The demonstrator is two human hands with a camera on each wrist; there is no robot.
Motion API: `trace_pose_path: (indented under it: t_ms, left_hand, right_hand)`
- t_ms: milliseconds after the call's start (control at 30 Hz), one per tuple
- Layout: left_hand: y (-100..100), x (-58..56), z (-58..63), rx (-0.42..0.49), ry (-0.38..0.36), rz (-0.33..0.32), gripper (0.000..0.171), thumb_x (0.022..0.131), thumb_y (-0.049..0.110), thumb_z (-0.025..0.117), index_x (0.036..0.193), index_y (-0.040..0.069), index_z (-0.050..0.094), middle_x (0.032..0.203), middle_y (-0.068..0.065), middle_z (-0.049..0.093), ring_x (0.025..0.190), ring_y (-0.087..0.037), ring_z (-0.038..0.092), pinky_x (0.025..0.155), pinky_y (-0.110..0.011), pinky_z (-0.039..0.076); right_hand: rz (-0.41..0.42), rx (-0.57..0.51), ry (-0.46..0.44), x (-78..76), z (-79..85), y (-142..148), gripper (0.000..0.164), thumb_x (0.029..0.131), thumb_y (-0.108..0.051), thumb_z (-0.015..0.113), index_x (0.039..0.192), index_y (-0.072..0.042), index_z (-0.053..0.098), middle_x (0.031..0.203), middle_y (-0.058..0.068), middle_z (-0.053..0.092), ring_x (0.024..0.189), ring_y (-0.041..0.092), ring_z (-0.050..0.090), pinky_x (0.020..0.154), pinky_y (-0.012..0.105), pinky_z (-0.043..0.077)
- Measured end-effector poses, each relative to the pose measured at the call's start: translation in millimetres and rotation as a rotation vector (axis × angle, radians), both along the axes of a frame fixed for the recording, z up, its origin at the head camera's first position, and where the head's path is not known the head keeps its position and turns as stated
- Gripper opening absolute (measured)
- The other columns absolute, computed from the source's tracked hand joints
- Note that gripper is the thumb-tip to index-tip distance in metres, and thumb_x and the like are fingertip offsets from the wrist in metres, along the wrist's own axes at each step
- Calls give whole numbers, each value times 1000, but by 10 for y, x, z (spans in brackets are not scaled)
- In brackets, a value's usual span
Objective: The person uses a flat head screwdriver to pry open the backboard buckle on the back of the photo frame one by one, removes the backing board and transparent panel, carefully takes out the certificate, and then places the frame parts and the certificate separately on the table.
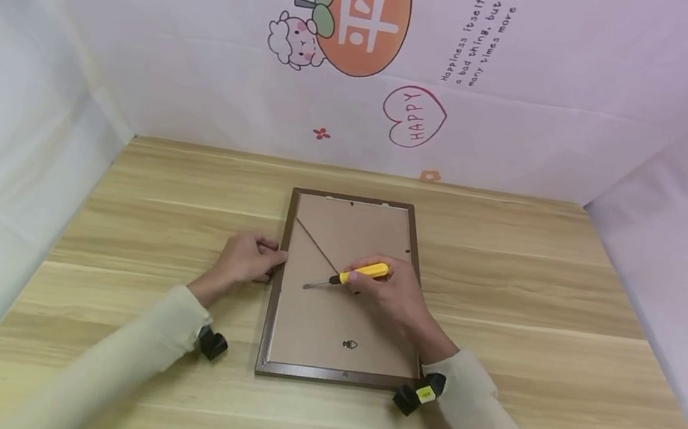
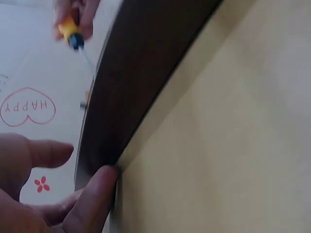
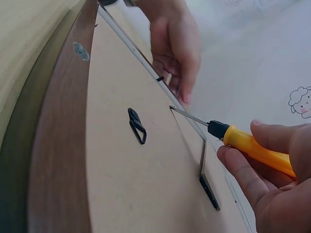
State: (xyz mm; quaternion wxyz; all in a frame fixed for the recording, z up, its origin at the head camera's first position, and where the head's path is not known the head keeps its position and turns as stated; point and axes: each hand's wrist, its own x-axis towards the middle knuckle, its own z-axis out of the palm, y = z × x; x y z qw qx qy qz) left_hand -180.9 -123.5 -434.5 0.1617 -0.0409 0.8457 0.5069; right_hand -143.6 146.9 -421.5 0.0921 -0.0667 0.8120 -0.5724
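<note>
A brown picture frame (image 1: 317, 374) lies back side up on the table, its tan backing board (image 1: 312, 323) showing. My right hand (image 1: 401, 298) grips the yellow handle of a screwdriver (image 1: 371, 271) between thumb and fingers. In the right wrist view the metal tip of the screwdriver (image 3: 255, 149) is right at the board's surface, near the frame's left side. My left hand (image 1: 244, 260) rests against the outer left edge of the frame, thumb apart from the fingers. A black hanging ring (image 3: 137, 127) sits on the board, and a black hinge (image 3: 209, 192) lies below the screwdriver shaft.
The frame lies on a wood-grain table (image 1: 153, 213). Behind it hangs a white backdrop (image 1: 202, 84) with printed drawings, and white sheets stand at both sides. Small dark tabs line the board's edge. Both wrists wear black cameras (image 1: 213, 343).
</note>
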Motion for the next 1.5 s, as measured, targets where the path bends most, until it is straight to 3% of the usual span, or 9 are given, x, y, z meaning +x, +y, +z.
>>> trace_pose_path:
  t_ms: [233,600,833,1067,1167,1267,1367,1433,1500]
  left_hand:
    - [26,-189,51,-108,26,-31,40,90,24,70,119,-3,63,108,-19,72,70,-16,71,62,-28,61]
    - [88,-147,41,-116,76,-22,54,92,13,63,139,-4,45,109,-18,70,53,-10,64,53,-27,58]
    - [97,-24,50,-43,0,35,26,92,10,59,114,-4,60,85,-16,73,51,-12,65,53,-28,58]
    - [94,47,18,57,-46,53,23,92,5,57,112,-7,59,88,-19,71,58,-16,69,58,-31,61]
    - [40,37,32,22,-51,28,17,94,11,57,102,-4,60,77,-10,66,60,-14,67,57,-27,60]
    - [-31,-48,73,-80,-4,34,25,96,22,59,97,-3,59,67,-4,59,54,-10,56,49,-22,51]
    - [-83,-180,123,-138,66,81,40,96,27,61,119,-5,56,90,-12,67,71,-16,60,62,-25,54]
    - [-98,-273,143,-112,94,133,53,94,26,62,135,-3,46,118,-17,63,96,-23,62,82,-31,57]
    - [-105,-355,146,-63,104,182,60,92,22,64,142,-1,41,138,-18,52,122,-29,54,104,-38,49]
  right_hand:
    - [3,-40,6,26,8,-13,17,87,-12,75,102,-6,73,103,12,71,85,19,62,74,22,54]
    - [13,-42,40,20,32,-22,18,87,-14,76,103,-6,73,103,12,72,84,20,60,73,23,54]
    - [-36,7,17,20,58,-20,17,85,-18,78,100,-11,74,105,8,69,89,21,59,75,23,54]
    - [-39,22,27,35,68,-23,19,84,-20,79,101,-12,74,106,7,69,90,21,59,76,24,54]
    - [-36,22,22,40,73,-25,20,84,-20,79,101,-12,74,106,7,69,89,21,59,76,24,54]
    - [-34,12,11,43,81,-23,19,85,-19,78,102,-12,74,107,7,69,90,21,59,77,25,54]
    - [-38,4,9,49,90,-16,19,85,-18,78,102,-11,73,108,7,69,91,22,59,78,25,54]
    - [-37,3,13,52,89,-14,19,85,-18,78,102,-11,73,108,8,69,91,22,59,78,25,54]
    - [-33,6,16,54,85,-18,19,85,-19,78,102,-11,73,108,8,69,91,22,59,78,25,54]
